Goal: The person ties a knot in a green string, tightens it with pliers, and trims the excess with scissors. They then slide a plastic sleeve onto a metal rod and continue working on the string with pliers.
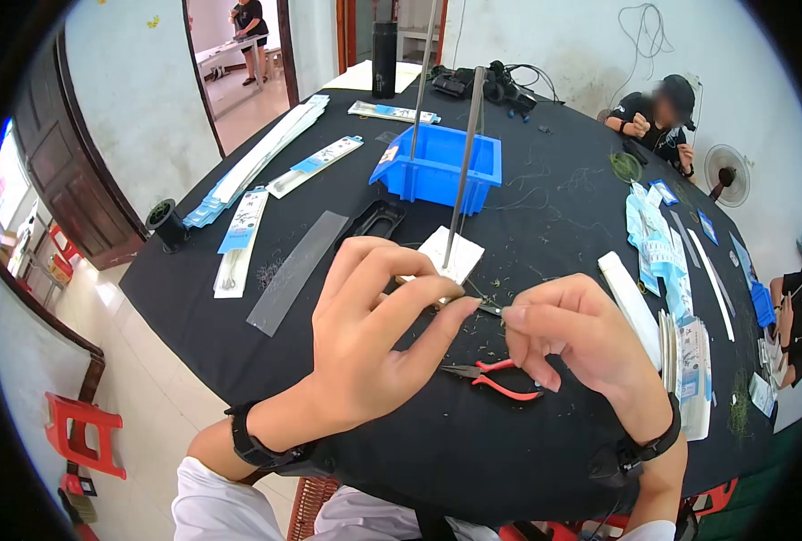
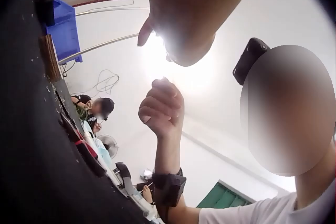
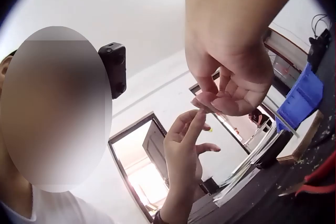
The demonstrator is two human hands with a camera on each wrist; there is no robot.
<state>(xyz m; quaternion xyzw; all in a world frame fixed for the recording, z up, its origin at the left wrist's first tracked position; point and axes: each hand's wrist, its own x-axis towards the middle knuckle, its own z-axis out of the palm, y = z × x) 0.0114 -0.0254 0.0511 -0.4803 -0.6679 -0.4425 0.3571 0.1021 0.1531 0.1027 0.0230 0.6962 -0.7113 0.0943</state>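
Observation:
In the head view my left hand (image 1: 356, 352) is raised over the near part of the table, thumb tip and index fingertip close together. My right hand (image 1: 581, 334) faces it, its thumb against its curled index finger. The right wrist view shows the two hands' fingertips meeting at one spot. What they pinch there is too small to make out. Just beyond the fingertips stands a white-topped wooden block (image 1: 460, 257) with a metal rod (image 1: 466, 149) rising from it. Below lie red-handled pliers (image 1: 480, 371). A small dark metal tool (image 1: 489, 308) shows by the right thumb.
Behind the block sits a blue bin (image 1: 446, 185). Blue-and-white packets (image 1: 243, 225) lie left, and a stack of packets (image 1: 692, 370) right, beside a white roll (image 1: 631, 307). Greenish clippings dot the black tablecloth (image 1: 401, 469). Another person (image 1: 658, 117) sits across the table.

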